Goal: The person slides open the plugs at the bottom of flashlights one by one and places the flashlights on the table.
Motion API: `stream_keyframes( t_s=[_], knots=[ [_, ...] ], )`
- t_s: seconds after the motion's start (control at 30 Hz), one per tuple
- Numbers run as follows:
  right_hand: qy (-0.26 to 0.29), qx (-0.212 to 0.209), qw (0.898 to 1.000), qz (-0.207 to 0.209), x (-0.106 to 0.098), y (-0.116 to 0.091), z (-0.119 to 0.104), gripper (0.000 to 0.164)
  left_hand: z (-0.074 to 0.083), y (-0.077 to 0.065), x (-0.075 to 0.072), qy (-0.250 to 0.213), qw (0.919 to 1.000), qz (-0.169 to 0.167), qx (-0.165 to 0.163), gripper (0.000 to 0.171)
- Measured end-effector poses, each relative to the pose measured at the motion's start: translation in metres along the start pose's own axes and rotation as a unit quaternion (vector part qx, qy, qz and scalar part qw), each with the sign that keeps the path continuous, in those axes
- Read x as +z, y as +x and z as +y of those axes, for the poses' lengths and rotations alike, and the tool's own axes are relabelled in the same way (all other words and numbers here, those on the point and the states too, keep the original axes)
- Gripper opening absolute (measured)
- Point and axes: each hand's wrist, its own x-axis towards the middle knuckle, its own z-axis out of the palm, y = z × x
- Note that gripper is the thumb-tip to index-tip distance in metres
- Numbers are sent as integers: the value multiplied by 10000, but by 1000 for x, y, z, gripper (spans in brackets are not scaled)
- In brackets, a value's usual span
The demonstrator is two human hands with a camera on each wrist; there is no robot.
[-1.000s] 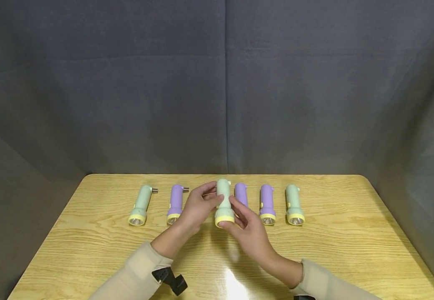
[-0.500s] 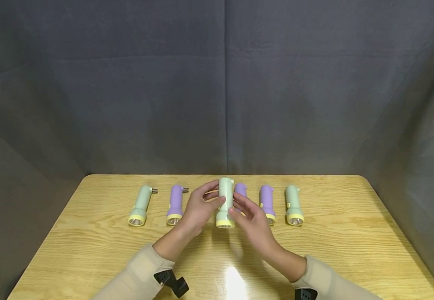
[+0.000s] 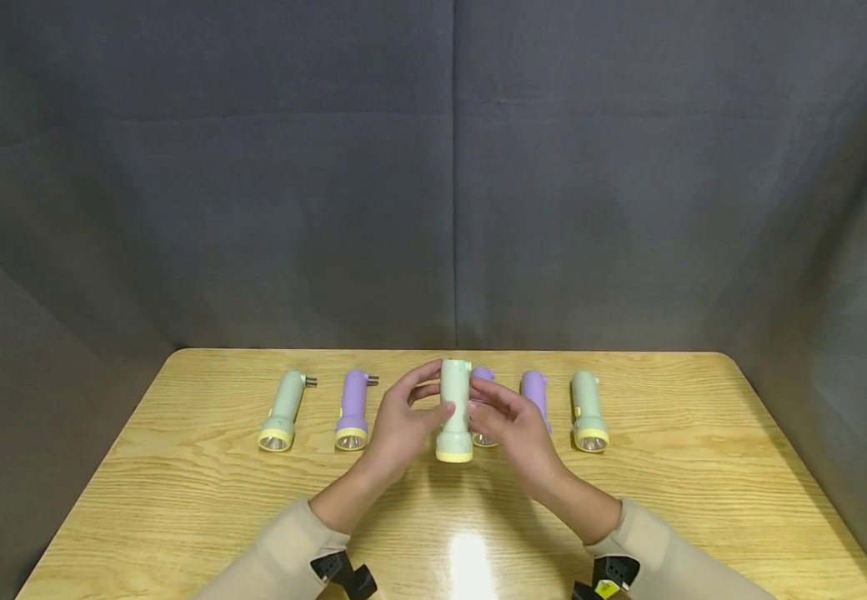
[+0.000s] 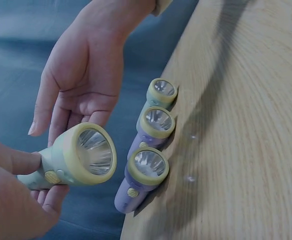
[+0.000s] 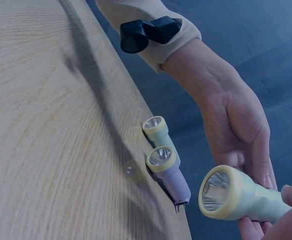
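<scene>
My left hand (image 3: 401,425) grips a pale green flashlight (image 3: 454,417) with a yellow rim, thumb in front and fingers behind its body. The flashlight stands nearly upright above the table, lens toward the near side; in the left wrist view its lens (image 4: 95,152) and a ribbed yellow switch (image 4: 51,177) show. My right hand (image 3: 519,429) is at its right side, fingers loosely bent, thumb tip beside the body. The left wrist view shows that thumb (image 4: 41,112) apart from the flashlight. A small nub shows at the flashlight's top right, with no metal prongs standing out.
On the wooden table (image 3: 201,500), a green flashlight (image 3: 285,408) and a purple one (image 3: 353,404) lie to the left, metal prongs out. To the right lie two purple flashlights (image 3: 534,392), partly hidden by my right hand, and a green one (image 3: 587,404). Grey curtain (image 3: 291,208) stands behind.
The held flashlight has shifted slightly right and tipped, so its lens no longer shows in the head view. My right thumb has moved from the yellow rim up beside the body.
</scene>
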Motion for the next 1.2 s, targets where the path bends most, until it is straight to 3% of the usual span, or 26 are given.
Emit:
stream_keyframes(
  t_s=[0.53,0.77,1.2],
  knots=[
    [-163,-211,9996,51,-3,3,0,48,-6,-8,1,-35,9979,-168,618,60],
    [-603,-476,9969,176,-1,3,2,44,-12,-12,2,103,9944,-84,1044,59],
    [-1253,-1003,9868,222,-2,3,0,36,-12,-15,5,-36,9917,-103,1281,59]
  ],
)
